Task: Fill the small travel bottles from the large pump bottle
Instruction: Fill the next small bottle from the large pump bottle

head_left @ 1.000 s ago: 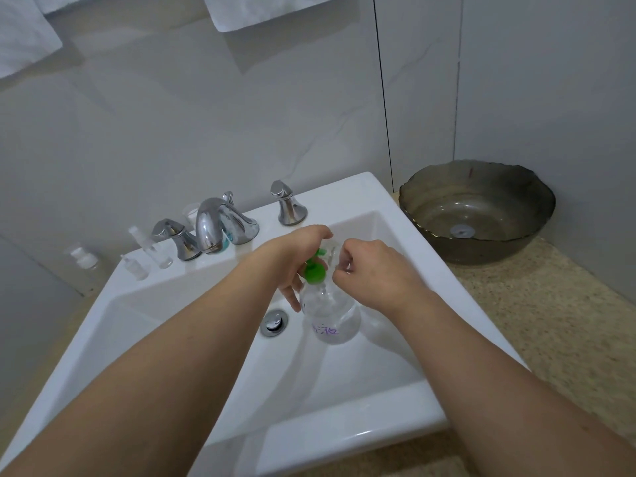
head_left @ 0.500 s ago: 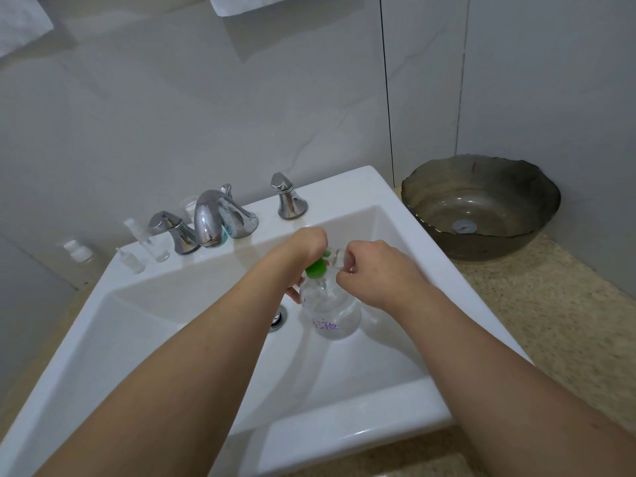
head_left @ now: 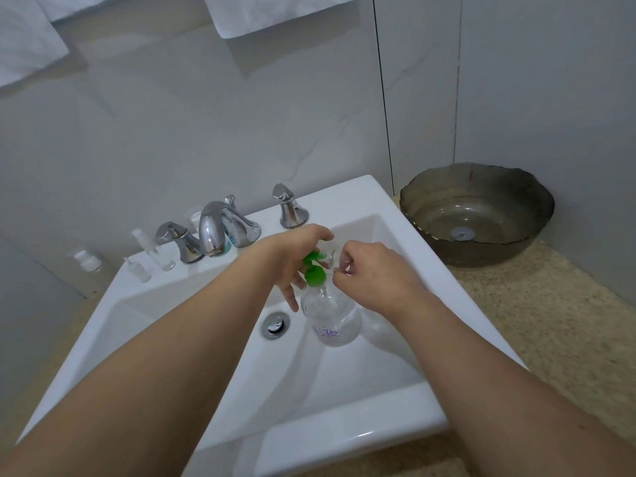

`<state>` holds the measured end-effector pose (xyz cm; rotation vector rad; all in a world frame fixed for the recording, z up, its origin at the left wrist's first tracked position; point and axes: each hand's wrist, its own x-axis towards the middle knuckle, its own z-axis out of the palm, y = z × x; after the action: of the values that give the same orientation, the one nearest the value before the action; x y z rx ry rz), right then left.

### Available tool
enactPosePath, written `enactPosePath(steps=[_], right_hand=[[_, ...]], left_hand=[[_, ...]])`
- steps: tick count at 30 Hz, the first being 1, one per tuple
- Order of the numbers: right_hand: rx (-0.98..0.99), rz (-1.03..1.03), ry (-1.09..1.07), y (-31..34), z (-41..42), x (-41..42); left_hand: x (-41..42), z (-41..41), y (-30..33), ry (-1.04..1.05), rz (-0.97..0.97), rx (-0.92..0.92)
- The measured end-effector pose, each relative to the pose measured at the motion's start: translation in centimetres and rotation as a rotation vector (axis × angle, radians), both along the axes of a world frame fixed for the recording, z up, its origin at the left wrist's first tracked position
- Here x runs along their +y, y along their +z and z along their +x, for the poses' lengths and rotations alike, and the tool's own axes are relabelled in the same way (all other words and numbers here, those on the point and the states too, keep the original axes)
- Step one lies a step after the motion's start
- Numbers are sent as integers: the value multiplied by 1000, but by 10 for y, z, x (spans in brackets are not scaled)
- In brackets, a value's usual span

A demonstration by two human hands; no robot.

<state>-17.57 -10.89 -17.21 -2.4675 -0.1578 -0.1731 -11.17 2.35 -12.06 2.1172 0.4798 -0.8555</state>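
White square sink (head_left: 344, 201) holds a clear round pump bottle (head_left: 332, 316). Left hand (head_left: 292, 259) curls over its green pump (head_left: 315, 273); right hand (head_left: 375, 275) pinches a tiny clear bottle (head_left: 333, 258).

Hands (head_left: 371, 273) at pump bottle (head_left: 330, 315), seemingly.

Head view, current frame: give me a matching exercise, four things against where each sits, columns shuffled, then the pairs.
Things:
1. pump bottle
2. dark bowl
3. small travel bottles
4. towel

Places:
A. on the speckled counter, right of the sink
B. hanging on the wall
C. over the basin, between both hands
D. on the sink ledge, left of the faucet

Pairs: 1-C, 2-A, 3-D, 4-B
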Motion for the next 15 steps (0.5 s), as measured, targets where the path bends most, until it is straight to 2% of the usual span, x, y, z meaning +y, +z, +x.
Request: enactPosePath(steps=[5,11,15], right_hand=[[21,4,10,0,-1,0],[75,-22,23,-7,3,0],[101,-21,12,-9,5,0]], left_hand=[[-5,-1,-4,-19,101,-5],[-10,-7,-18,9,172,-165],[-13,-10,-20,34,181,-189]])
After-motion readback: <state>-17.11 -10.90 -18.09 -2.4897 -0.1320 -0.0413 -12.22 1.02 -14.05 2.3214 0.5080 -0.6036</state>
